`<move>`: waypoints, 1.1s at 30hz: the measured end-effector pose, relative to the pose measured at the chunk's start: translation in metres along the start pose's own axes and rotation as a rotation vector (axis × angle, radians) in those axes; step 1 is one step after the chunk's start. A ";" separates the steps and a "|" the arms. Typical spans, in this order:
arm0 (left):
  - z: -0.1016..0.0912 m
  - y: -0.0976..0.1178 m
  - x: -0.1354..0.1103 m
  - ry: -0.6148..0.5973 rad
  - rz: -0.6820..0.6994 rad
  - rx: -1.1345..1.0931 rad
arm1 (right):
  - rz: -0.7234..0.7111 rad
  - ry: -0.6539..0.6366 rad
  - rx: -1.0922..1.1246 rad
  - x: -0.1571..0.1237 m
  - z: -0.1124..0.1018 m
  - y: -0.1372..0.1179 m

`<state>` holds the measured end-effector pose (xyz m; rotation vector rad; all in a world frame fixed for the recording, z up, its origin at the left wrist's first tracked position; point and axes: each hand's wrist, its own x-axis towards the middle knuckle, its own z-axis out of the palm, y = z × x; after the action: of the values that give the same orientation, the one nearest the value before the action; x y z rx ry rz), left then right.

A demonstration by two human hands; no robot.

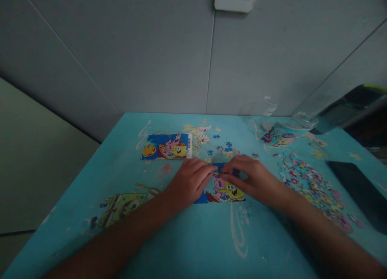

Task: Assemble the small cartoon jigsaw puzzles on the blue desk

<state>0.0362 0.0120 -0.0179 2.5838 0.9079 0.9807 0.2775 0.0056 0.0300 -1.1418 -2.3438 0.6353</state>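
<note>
A partly assembled jigsaw puzzle (222,193) with yellow and pink cartoon figures lies flat on the table. My left hand (192,178) rests over its left part, fingers stretched out toward the upper middle and hiding some of the picture. Thumb and forefinger of my right hand (246,174) are pinched at the puzzle's upper edge on a small dark-blue puzzle piece, mostly hidden by the fingertips. Just beyond the hands lie several loose blue pieces (229,145). A reference picture card (167,146) with the same figures is farther back on the left.
To the right spreads a large heap of mixed puzzle pieces (311,184), beside a dark flat phone-like slab (358,190). A clear plastic jar with a cartoon label (284,134) lies at the back right near a dark bottle (347,107). The wall (169,69) borders the table's (193,238) far edge.
</note>
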 end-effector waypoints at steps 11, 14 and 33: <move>0.002 0.006 -0.005 0.006 0.017 0.013 | -0.070 -0.011 -0.115 -0.001 0.011 0.001; 0.000 0.009 -0.005 -0.001 0.021 0.016 | -0.098 -0.059 -0.150 0.000 0.011 0.000; -0.012 0.020 -0.008 -0.219 0.138 0.011 | 0.438 0.267 -0.610 -0.002 -0.016 0.077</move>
<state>0.0326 -0.0084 -0.0051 2.7256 0.6895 0.7069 0.3346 0.0498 -0.0022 -1.9000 -2.1132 -0.1310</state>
